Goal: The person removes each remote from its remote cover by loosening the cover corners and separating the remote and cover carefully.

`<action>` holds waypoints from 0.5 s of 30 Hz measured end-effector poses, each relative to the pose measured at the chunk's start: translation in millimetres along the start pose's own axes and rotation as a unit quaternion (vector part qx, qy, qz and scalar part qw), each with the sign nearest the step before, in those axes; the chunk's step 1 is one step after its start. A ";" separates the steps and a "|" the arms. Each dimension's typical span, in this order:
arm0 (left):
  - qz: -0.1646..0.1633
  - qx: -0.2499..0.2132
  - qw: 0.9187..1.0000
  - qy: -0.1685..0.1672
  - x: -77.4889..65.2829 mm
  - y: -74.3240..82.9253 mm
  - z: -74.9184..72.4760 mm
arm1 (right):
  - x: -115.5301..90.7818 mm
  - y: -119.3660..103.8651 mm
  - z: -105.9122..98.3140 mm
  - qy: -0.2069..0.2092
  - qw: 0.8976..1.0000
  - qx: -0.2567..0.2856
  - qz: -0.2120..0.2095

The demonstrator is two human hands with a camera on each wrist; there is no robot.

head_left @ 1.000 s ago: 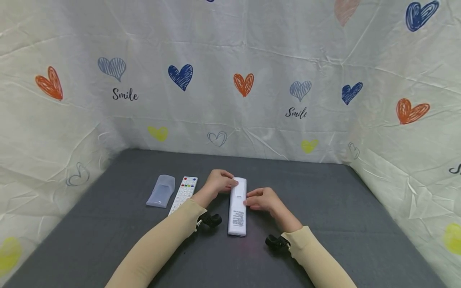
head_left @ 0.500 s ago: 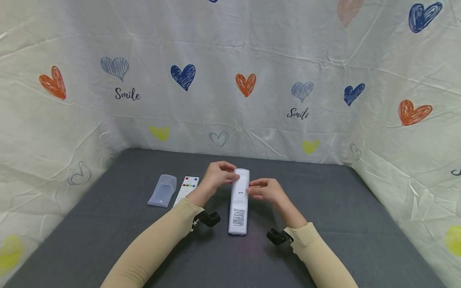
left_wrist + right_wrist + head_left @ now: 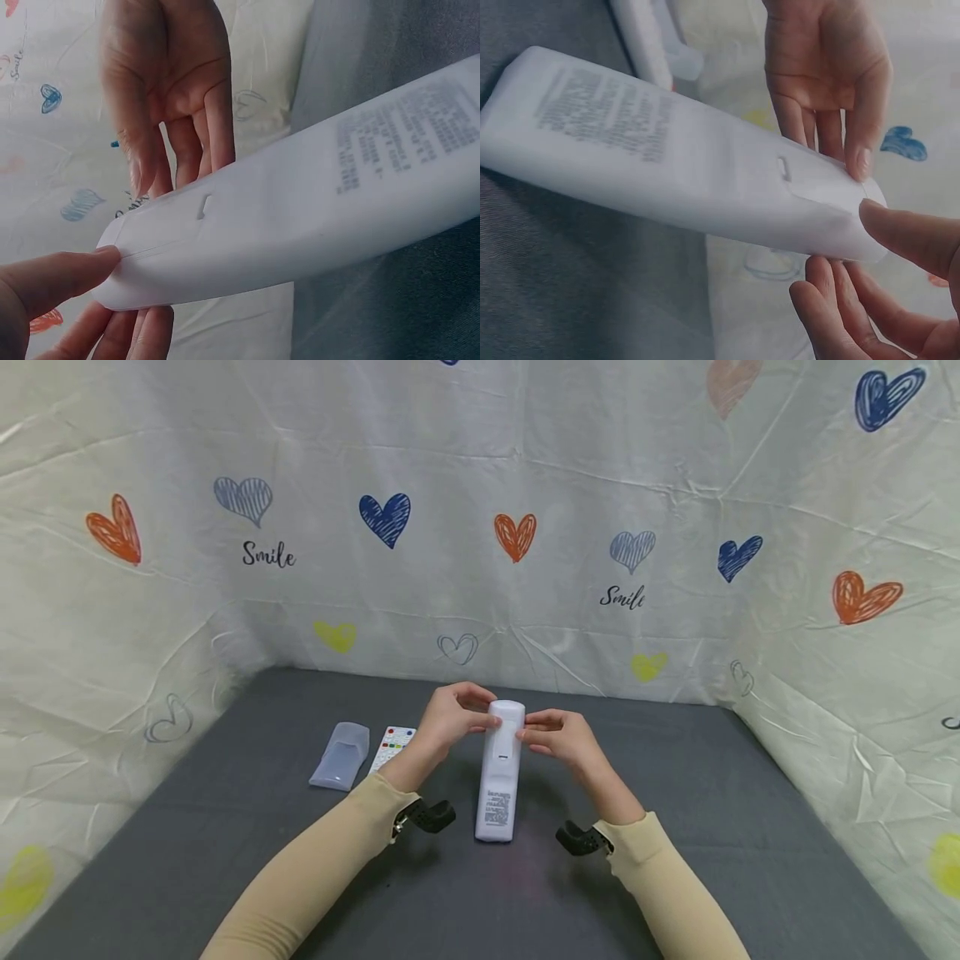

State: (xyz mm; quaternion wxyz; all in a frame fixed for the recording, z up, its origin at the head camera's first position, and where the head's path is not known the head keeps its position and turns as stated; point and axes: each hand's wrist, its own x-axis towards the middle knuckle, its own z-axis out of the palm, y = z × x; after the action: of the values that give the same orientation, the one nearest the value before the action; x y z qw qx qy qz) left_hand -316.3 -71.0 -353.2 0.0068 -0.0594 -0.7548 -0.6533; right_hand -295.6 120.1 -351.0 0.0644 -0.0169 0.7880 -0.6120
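Observation:
A white remote control (image 3: 498, 777) shows its back, with a small slot and printed text. Its far end is raised off the table; the near end is low over or on the cloth. My left hand (image 3: 450, 718) pinches the raised end from the left, thumb on the back face and fingers behind, as the left wrist view shows. Opposite it, my right hand (image 3: 562, 737) pinches the same end, its thumb (image 3: 904, 232) on the back and its fingers behind. The remote's button side is hidden from the head view.
Left of the hands lies a second white remote (image 3: 392, 745) with coloured buttons, partly covered by the left arm. Beside it is a translucent plastic sleeve (image 3: 341, 756). The dark grey tabletop (image 3: 720, 827) ends at a white curtain (image 3: 570, 635) printed with hearts.
Both hands have lifted the far end of the remote upward, tilting it, while its near end has shifted only slightly. The second remote and the sleeve have stayed in place.

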 end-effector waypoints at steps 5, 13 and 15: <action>0.022 0.018 1.000 -0.008 -5.5 6.0 -2.0 | -1.4 -9.3 -2.7 -0.003 1.000 0.004 -0.013; 0.056 0.041 0.997 -0.019 -14.9 11.8 -5.8 | -4.7 -22.8 -5.9 -0.010 1.000 0.002 -0.027; 0.062 0.044 0.997 -0.022 -16.6 12.4 -6.8 | -5.0 -24.5 -6.2 -0.013 0.999 -0.004 -0.032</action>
State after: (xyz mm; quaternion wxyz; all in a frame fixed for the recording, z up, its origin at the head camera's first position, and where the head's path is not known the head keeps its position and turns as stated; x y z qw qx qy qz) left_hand -299.1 -77.3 -341.4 0.0335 -0.1205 -0.7774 -0.6165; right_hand -292.7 120.5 -325.4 0.0547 -0.0499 0.7885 -0.6106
